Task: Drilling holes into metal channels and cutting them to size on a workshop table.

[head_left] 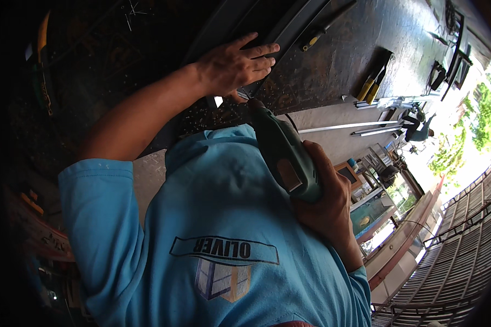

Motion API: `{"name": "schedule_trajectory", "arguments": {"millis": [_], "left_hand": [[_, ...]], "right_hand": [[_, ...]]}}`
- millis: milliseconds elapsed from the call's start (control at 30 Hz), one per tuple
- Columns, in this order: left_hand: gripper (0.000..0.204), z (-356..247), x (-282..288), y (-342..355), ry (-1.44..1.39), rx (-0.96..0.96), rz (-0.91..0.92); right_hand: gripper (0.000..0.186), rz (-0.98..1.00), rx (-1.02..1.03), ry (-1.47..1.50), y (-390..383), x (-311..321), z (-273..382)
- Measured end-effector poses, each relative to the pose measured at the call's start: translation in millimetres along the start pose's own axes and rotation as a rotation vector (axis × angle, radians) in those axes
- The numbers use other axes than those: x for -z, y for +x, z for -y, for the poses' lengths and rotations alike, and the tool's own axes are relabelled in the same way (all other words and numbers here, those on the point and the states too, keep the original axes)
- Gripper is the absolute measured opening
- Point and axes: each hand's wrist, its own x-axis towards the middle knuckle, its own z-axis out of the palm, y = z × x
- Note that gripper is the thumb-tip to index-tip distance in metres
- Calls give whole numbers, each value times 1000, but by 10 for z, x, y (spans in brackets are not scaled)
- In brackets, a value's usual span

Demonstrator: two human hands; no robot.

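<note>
My right hand [330, 196] is wrapped round the grip of a green power drill [282, 147]. The drill's front end points away from me, at the near end of a dark metal profile [289, 27] lying on the workbench [333, 68]. My left hand [232, 68] lies on that profile with its fingers stretched out and apart. Its thumb is low, beside the drill tip, and partly hidden. A small bright, light-coloured piece [218, 102] shows under the left wrist. What exactly the drill tip touches is too dark to tell.
A screwdriver-like tool [312, 41] with a yellow and black handle lies beyond the profile. Yellow-handled snips [371, 87] rest at the bench's right edge. Metal bars [373, 131] lie past that edge. Another person [418, 131] is in the background, and a metal grille [458, 250] stands at right.
</note>
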Motion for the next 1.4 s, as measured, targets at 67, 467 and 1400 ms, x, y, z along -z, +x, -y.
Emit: {"name": "schedule_trajectory", "arguments": {"millis": [67,467,1400], "left_hand": [[84,13,-13,-7,-11,8,-30],[88,3,-8,3,12,-6,6],[85,-1,-5,27,6,4,-22]], "right_hand": [[56,-16,-23,19,25,-18,12],[70,253,51,-313,78,86,208],[87,262,185,-284,86,123,27]]}}
